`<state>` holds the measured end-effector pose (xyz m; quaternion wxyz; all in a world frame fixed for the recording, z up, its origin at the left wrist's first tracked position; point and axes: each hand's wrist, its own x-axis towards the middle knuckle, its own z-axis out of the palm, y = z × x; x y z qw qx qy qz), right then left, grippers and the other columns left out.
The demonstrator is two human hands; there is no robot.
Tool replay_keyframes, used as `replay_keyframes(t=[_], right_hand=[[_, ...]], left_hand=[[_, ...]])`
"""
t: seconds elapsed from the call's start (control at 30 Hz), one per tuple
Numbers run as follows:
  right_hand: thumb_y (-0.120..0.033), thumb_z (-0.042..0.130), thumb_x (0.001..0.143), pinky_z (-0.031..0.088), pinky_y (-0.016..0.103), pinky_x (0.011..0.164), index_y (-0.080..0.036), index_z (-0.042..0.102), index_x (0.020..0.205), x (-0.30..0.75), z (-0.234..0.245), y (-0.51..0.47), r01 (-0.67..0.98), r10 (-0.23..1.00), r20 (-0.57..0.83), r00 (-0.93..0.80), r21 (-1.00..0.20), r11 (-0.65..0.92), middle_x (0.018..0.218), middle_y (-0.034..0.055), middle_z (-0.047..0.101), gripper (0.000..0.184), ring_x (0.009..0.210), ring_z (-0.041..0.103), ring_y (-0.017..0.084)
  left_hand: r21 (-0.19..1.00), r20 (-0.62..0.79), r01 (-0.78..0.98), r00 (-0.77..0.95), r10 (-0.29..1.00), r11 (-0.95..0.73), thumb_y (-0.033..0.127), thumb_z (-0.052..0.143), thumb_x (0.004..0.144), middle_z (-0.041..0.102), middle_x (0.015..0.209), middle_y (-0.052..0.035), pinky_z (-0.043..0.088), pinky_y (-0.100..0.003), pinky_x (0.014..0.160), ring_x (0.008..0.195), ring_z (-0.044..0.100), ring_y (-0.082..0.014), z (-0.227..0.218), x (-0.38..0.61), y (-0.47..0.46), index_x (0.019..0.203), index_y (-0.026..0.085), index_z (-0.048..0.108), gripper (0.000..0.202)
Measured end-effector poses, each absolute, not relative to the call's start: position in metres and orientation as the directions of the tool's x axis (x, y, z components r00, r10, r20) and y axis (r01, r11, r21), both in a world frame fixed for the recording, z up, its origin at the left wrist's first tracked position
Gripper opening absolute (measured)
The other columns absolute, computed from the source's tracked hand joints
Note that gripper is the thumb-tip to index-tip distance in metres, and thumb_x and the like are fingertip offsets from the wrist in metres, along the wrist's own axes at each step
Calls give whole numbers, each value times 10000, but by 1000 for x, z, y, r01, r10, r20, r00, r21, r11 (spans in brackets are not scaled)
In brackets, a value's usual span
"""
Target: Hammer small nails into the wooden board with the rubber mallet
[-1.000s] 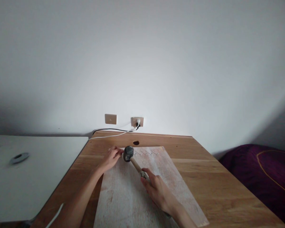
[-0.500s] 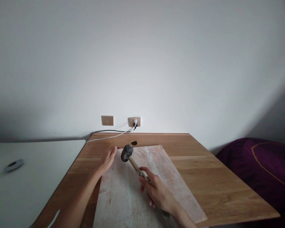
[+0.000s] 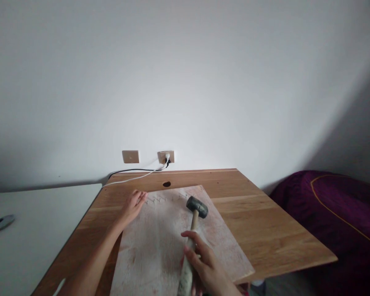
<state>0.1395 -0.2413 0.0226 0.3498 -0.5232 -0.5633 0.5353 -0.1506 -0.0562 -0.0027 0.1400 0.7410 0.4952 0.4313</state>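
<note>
A rubber mallet [image 3: 197,206] with a black head and pale handle is gripped in my right hand [image 3: 205,263]. Its head is over the right part of a whitewashed wooden board [image 3: 160,242], close to the right end of a row of nails. Several thin nails [image 3: 165,199] stand upright along the board's far edge. My left hand [image 3: 135,205] is at the far left corner of the board, fingers curled together over its edge, beside the leftmost nail.
Under the board is a wooden table [image 3: 259,224] with a cable hole [image 3: 167,184]. Cables [image 3: 135,179] run along its back to a wall socket [image 3: 169,156]. A white table [image 3: 49,222] with a roll of tape [image 3: 0,223] adjoins on the left; a purple beanbag [image 3: 323,222] lies right.
The mallet has swung from the left part of the nail row to the right end. My left fingers have curled in at the corner. The view has shifted slightly right.
</note>
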Motion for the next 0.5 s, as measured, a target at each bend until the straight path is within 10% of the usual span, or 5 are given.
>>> replay_keyframes(t=[0.13, 0.33, 0.5], right_hand=[[-505, 433, 1011, 534, 290, 623, -157, 582, 1379, 121, 36, -240, 583, 937, -45, -348, -793, 178, 712, 51, 699, 527, 668, 719, 223], [-386, 561, 975, 618, 345, 821, -176, 601, 1357, 140, -1, -251, 638, 795, 365, -485, -474, 607, 1083, 165, 743, 439, 994, 735, 284], [-439, 606, 957, 544, 643, 987, -305, 231, 1632, 194, -16, -254, 684, 687, 429, -586, -193, 704, 1521, 180, 539, 783, 1358, 532, 462]], left_hand=[[600, 529, 664, 89, 844, -446, 554, 420, 976, 654, 886, -57, 546, -364, 846, 874, 657, -230, -4, -154, -53, 860, 229, 682, 433], [568, 533, 789, -136, 835, -234, 544, 429, 927, 647, 984, -102, 537, -421, 916, 943, 654, -267, -14, -165, -44, 870, 221, 663, 403], [613, 406, 789, -268, 874, -43, 545, 485, 892, 636, 1011, -114, 551, -450, 898, 910, 682, -283, -6, -161, -51, 1002, 202, 655, 399]])
